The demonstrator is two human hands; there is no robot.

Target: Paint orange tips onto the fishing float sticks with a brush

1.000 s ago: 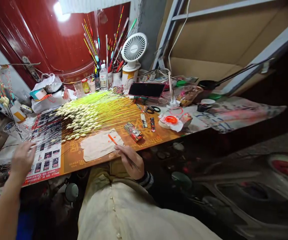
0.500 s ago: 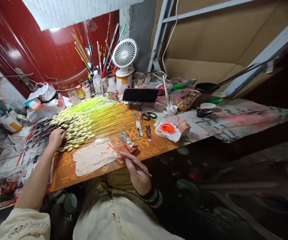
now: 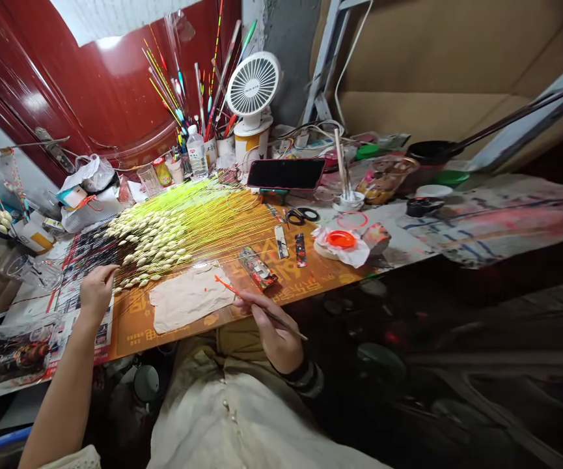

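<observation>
A red door (image 3: 61, 85) rises behind the tabletop (image 3: 320, 277), and a white fan (image 3: 252, 85) stands near its far edge beside a propped phone (image 3: 286, 174). Across the left half of the tabletop lies a large fan of fishing floats (image 3: 151, 241), their cream bulbs bunched toward the left edge and their thin neon-yellow stems running up and right toward the phone. A beige cloth (image 3: 191, 298) lies along the near edge, just below the bulbs. Scissors (image 3: 302, 215) and a small orange dish (image 3: 340, 240) sit right of the floats.

The left grip (image 3: 96, 291) is the nearer hand, at the floats' lower left, its fingers curled and reaching to the lowest bulbs; whether they pinch a stem is too fine to tell. The right grip (image 3: 269, 332) is closed on a slim brush (image 3: 266, 312), held like a pen, its orange tip pointing left over the cloth's right side, apart from the floats.
</observation>
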